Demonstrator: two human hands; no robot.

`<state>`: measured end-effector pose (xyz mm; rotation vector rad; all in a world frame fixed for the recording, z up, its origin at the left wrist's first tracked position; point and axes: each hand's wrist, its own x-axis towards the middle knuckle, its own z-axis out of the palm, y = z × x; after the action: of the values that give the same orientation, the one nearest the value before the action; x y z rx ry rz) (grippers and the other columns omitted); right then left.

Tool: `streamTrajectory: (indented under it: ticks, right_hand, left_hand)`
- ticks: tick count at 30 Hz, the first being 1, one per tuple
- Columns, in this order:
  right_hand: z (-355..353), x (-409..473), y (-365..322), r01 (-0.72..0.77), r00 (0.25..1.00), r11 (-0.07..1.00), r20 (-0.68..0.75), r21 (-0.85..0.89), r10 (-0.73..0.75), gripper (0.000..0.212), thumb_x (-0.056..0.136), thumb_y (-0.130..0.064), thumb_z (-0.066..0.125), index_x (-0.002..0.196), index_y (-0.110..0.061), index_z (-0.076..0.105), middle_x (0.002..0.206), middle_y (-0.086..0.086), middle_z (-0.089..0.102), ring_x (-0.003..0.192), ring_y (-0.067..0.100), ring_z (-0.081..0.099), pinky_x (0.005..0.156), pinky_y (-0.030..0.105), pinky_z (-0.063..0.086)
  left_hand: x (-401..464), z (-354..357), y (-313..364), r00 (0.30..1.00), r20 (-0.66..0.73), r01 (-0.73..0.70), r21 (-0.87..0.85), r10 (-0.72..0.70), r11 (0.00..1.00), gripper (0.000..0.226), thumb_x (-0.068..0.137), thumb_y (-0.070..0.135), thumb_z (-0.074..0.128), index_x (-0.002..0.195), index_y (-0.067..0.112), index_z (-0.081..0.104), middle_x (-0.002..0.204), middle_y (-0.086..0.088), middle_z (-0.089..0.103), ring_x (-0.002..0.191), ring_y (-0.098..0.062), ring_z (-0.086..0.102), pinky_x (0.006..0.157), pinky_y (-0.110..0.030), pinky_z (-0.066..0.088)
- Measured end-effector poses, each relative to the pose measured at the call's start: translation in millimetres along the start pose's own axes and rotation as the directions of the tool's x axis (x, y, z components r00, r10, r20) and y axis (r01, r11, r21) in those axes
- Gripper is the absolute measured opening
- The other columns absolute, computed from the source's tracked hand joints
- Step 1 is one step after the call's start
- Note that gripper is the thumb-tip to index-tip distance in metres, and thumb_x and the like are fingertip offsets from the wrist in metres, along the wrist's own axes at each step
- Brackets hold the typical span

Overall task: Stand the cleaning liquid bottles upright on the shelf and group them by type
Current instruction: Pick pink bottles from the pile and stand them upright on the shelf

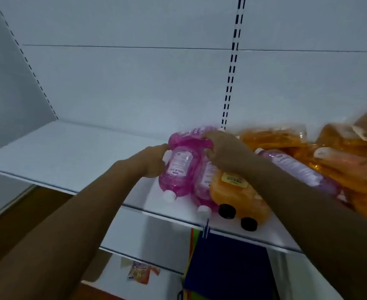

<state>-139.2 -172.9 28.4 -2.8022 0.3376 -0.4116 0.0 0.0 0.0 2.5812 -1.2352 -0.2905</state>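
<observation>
A wrapped pack of pink bottles (181, 167) with white caps lies on its side on the white shelf (70, 152), caps toward me. My left hand (154, 160) grips the pack's left side, while my right hand (223, 151) grips its far right end. Just right of it lies a pack of orange bottles (241, 195) with black caps, also on its side. Under my right forearm lies a pale purple bottle (295, 167). More orange bottle packs (338, 148) are heaped at the right, blurred.
The shelf's left half is bare white board up to the side wall. A slotted upright (232, 61) runs down the back panel. Below, a lower shelf holds a small packet (139, 271), and a dark blue bag (228, 267) hangs beneath the shelf edge.
</observation>
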Motion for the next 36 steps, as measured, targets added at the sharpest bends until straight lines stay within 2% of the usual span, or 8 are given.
streamTrajectory:
  ticks: [6,10,17,24,28,32,34,36]
  right_hand:
    - [21.4,12.4,-17.9,0.006,0.976,0.978,0.214,-0.21,0.039,0.047,0.092,-0.017,0.055,0.136,-0.029,0.046,0.118,0.0,0.064,0.084,0.016,0.053,0.068,0.03,0.046]
    - [20.9,16.6,-18.7,0.049,0.957,0.954,0.289,-0.294,0.04,0.055,0.088,-0.026,0.06,0.14,-0.031,0.042,0.12,0.002,0.064,0.087,0.018,0.053,0.074,0.031,0.047]
    - [20.5,20.7,-26.1,0.124,0.88,0.969,0.474,-0.214,-0.008,0.071,0.085,-0.026,0.066,0.147,-0.03,0.033,0.129,0.005,0.059,0.092,0.016,0.052,0.079,0.029,0.045]
    - [24.6,24.1,-28.1,0.146,0.851,0.974,0.524,-0.171,-0.035,0.071,0.083,-0.029,0.069,0.145,-0.028,0.036,0.136,0.005,0.054,0.118,0.026,0.053,0.098,0.043,0.047]
    - [23.0,20.2,-26.7,0.127,0.861,0.986,0.506,-0.108,-0.056,0.06,0.088,-0.015,0.061,0.143,-0.023,0.04,0.138,0.005,0.053,0.12,0.026,0.052,0.099,0.04,0.047]
    - [9.5,24.7,-29.8,0.052,0.881,0.968,0.445,0.245,-0.16,0.057,0.088,0.001,0.058,0.141,-0.018,0.044,0.138,0.003,0.053,0.123,0.017,0.05,0.099,0.029,0.042]
    - [2.4,27.0,-33.0,-0.021,0.911,0.886,0.373,0.463,-0.173,0.061,0.084,0.006,0.062,0.139,-0.015,0.047,0.133,0.005,0.055,0.12,0.018,0.052,0.1,0.03,0.046]
    - [1.7,28.3,-37.4,-0.083,0.938,0.757,0.307,0.649,-0.161,0.062,0.083,0.004,0.067,0.14,-0.012,0.046,0.132,0.006,0.057,0.118,0.02,0.056,0.1,0.033,0.048]
  left_hand:
    - [6.8,11.3,-22.0,0.914,0.082,-0.394,0.408,0.396,0.824,0.12,0.076,0.004,0.074,0.148,0.047,-0.013,0.163,0.006,-0.004,0.135,-0.029,0.036,0.084,-0.035,0.051]
    - [10.1,9.1,-27.8,0.793,0.151,-0.551,0.592,0.59,0.588,0.108,0.082,0.003,0.061,0.15,0.039,-0.015,0.163,0.006,-0.006,0.14,-0.028,0.028,0.097,-0.038,0.048]
    - [-5.7,0.4,-34.4,0.784,0.202,-0.554,0.655,0.587,0.514,0.086,0.089,0.035,0.061,0.153,0.035,0.004,0.163,0.002,0.004,0.139,-0.029,0.028,0.105,-0.042,0.039]
    - [-20.9,10.0,-24.9,0.777,0.205,-0.529,0.724,0.595,0.442,0.094,0.084,0.03,0.064,0.149,0.045,-0.002,0.159,-0.012,0.009,0.14,-0.04,0.021,0.098,-0.052,0.042]
    - [-22.6,9.4,-20.3,0.82,0.146,-0.527,0.568,0.553,0.632,0.085,0.078,0.038,0.065,0.149,0.042,0.018,0.155,-0.005,0.022,0.14,-0.033,0.024,0.095,-0.048,0.047]
    - [-28.3,-7.7,-25.4,0.879,-0.072,-0.467,0.066,0.471,0.882,0.077,0.07,0.032,0.071,0.142,0.021,0.044,0.134,-0.008,0.055,0.12,-0.027,0.053,0.098,-0.039,0.046]
    - [-30.4,-16.3,-28.8,0.935,-0.149,-0.35,-0.259,0.321,0.9,0.069,0.07,0.026,0.074,0.135,0.027,0.051,0.126,-0.001,0.063,0.111,-0.019,0.061,0.094,-0.034,0.049]
    - [-29.8,-20.3,-33.3,0.968,-0.122,-0.248,-0.565,0.218,0.787,0.063,0.07,0.017,0.07,0.129,0.029,0.054,0.12,0.004,0.065,0.108,-0.013,0.063,0.087,-0.027,0.051]
